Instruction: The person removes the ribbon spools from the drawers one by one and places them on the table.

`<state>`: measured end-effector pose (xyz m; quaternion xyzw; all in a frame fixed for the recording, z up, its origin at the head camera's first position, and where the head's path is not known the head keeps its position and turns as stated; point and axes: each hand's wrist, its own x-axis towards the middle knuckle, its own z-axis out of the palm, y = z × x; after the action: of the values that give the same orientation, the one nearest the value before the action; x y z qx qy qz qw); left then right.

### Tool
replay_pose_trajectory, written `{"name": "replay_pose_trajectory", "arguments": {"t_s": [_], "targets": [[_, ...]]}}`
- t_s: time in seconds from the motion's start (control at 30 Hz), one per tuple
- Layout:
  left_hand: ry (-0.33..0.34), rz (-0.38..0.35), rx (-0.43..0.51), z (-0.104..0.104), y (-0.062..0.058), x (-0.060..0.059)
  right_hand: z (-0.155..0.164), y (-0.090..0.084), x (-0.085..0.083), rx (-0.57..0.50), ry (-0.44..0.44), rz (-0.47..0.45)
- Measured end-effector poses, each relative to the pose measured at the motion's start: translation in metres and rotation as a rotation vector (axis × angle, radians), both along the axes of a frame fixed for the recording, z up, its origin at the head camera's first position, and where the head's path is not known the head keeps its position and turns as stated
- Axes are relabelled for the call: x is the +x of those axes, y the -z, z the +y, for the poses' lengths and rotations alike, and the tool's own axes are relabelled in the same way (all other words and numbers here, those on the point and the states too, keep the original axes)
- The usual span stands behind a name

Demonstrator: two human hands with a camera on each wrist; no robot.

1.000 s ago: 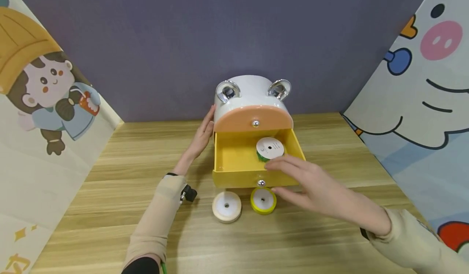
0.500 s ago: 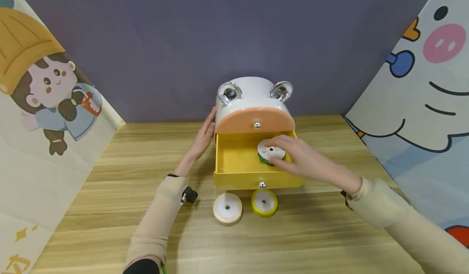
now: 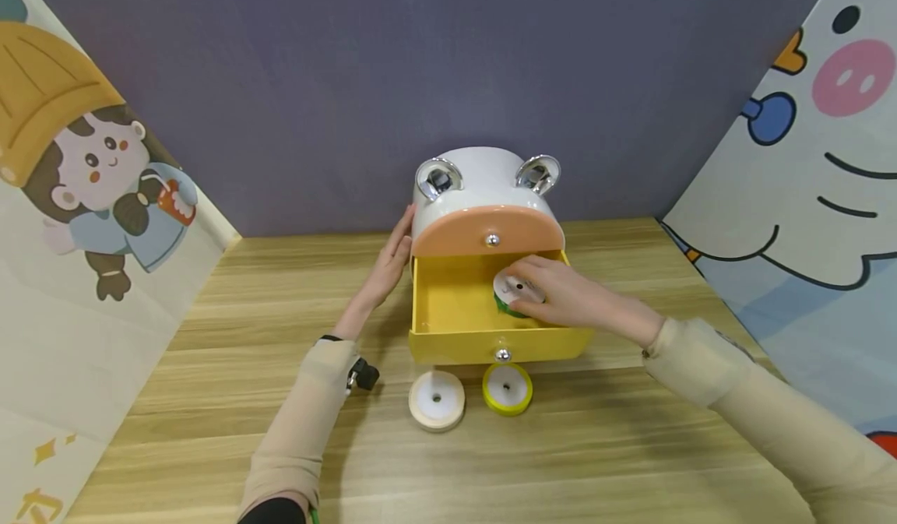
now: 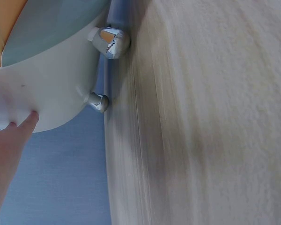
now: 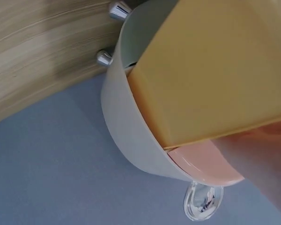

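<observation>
With the left hand [image 3: 388, 263] flat against the cabinet [image 3: 483, 189], the right hand [image 3: 561, 298] pinches the green spool [image 3: 515, 294] in the drawer [image 3: 455, 318], likely needing release next.

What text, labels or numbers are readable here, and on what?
Nothing reads as words or numbers.
Green ribbon spool, under the right hand in the yellow drawer: faint marks on its white face, too small to read.
Left wall panel: yellow marks at the bottom edge, cut off, unreadable.
White spool and yellow spool: blank faces.
</observation>
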<state>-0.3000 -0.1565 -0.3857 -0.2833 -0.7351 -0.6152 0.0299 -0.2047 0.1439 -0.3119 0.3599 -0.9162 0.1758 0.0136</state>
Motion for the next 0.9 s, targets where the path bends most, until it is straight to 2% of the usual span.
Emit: {"name": "replay_pose_trajectory", "arguments": {"t_s": [0.2, 0.43, 0.57, 0.73, 0.9], "targets": [[0.007, -0.01, 0.001, -0.001, 0.001, 0.0, -0.005, 0.005, -0.007, 0.076, 0.066, -0.034], [0.023, -0.016, 0.014, -0.002, 0.003, 0.0, -0.01, 0.009, -0.011, 0.131, 0.05, 0.045], [0.043, -0.018, 0.017, -0.002, 0.002, 0.001, -0.011, 0.01, -0.012, 0.146, 0.073, 0.057], [0.052, -0.016, 0.026, -0.001, 0.001, 0.001, -0.012, 0.011, -0.013, 0.183, 0.126, 0.041], [0.047, -0.017, 0.019, -0.002, 0.001, 0.001, -0.013, 0.01, -0.016, 0.234, 0.157, -0.025]]}}
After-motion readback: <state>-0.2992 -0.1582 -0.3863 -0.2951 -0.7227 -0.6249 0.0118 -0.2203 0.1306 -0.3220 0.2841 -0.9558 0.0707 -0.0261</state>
